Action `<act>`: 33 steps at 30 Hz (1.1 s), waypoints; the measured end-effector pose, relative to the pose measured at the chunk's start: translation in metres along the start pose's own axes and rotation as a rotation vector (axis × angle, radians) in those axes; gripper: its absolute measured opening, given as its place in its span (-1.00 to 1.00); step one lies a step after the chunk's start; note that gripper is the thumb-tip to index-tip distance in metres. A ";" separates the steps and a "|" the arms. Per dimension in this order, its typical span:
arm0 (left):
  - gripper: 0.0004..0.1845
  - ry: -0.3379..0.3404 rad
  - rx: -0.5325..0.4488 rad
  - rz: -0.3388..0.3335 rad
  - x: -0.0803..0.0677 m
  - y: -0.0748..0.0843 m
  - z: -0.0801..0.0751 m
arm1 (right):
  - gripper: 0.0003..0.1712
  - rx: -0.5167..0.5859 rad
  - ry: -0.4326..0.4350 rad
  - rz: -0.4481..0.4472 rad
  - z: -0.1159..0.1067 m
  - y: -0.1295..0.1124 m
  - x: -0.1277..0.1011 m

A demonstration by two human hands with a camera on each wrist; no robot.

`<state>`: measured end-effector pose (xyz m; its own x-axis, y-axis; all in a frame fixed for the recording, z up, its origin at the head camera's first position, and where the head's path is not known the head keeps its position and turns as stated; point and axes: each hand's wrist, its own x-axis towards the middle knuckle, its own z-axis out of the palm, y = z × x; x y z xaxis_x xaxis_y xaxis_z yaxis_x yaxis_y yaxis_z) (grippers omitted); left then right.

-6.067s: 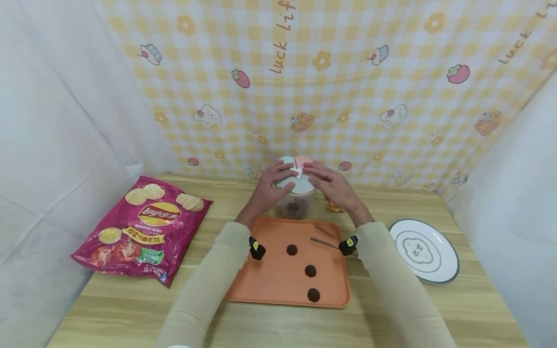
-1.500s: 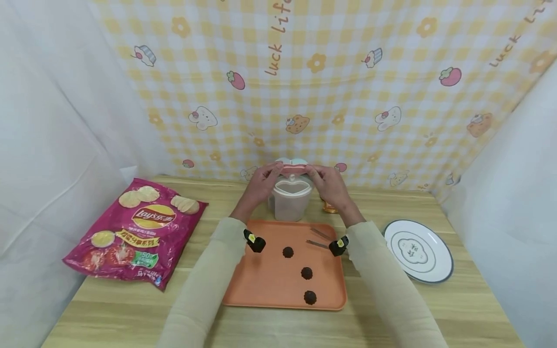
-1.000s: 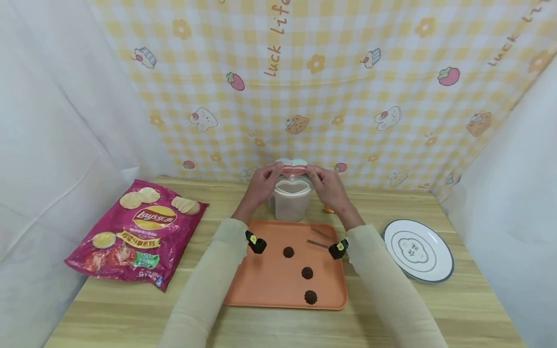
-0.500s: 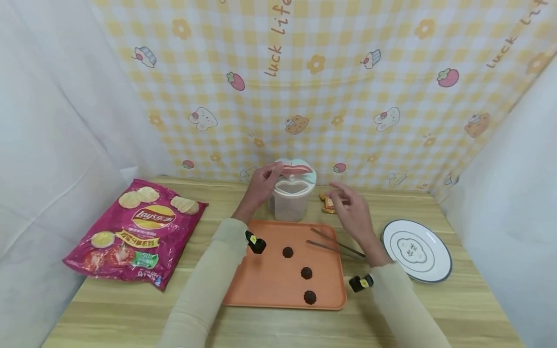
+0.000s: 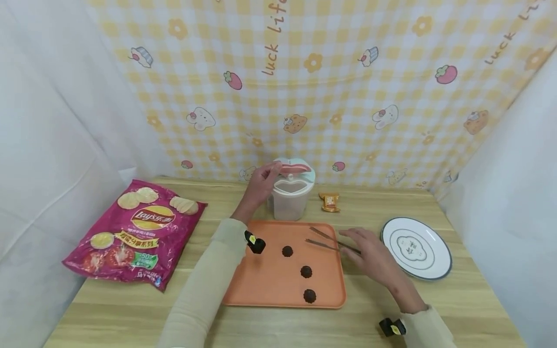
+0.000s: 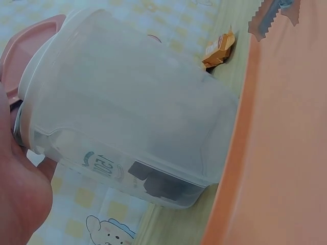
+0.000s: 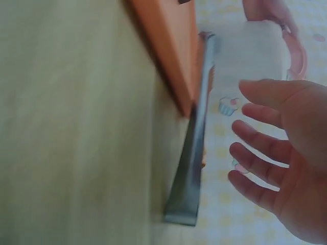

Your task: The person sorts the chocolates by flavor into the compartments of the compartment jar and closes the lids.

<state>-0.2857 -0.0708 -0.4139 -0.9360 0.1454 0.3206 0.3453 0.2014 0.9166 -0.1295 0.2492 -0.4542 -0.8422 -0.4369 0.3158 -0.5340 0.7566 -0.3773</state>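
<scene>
Pinching the raised pink flap [image 5: 294, 169], L hand [image 5: 260, 183] is at the translucent container [image 5: 289, 208] — upright, just behind orange tray [image 5: 265, 290]. R hand [image 5: 370, 252] hovers nr metal tongs [image 7: 185, 191], fingers spread w/ gaps — tongs' serrated tips over tray's far R corner, handle end past its edge.

Right hand [image 5: 370, 253] off container [image 5: 289, 208], now at tongs [image 5: 334, 241].
I record that it has released the pink flap [image 5: 297, 169] at the tray's [image 5: 261, 285] 12 o'clock and moved to 3 o'clock, fingers loosely spread, leaving the orange packet [image 5: 329, 202] uncovered. Since the earliest view, the container has turned, its label leaving the 6 o'clock face; an opening now shows there, flap raised, my left hand [image 5: 263, 181] shifted to its 9 o'clock end.
</scene>
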 end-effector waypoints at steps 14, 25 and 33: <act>-0.50 0.005 -0.017 0.031 0.002 -0.001 -0.002 | -0.65 -0.018 -0.055 0.030 0.010 0.012 -0.011; -0.51 0.016 -0.016 0.016 0.002 -0.002 -0.002 | -0.65 -0.013 -0.086 0.066 0.015 0.016 -0.009; -0.51 0.017 -0.012 0.011 0.001 -0.003 -0.001 | -0.72 0.064 -0.108 0.098 0.014 0.018 -0.010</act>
<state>-0.2875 -0.0717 -0.4158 -0.9333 0.1309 0.3344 0.3546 0.1884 0.9158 -0.1319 0.2598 -0.4759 -0.8916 -0.4153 0.1808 -0.4500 0.7671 -0.4572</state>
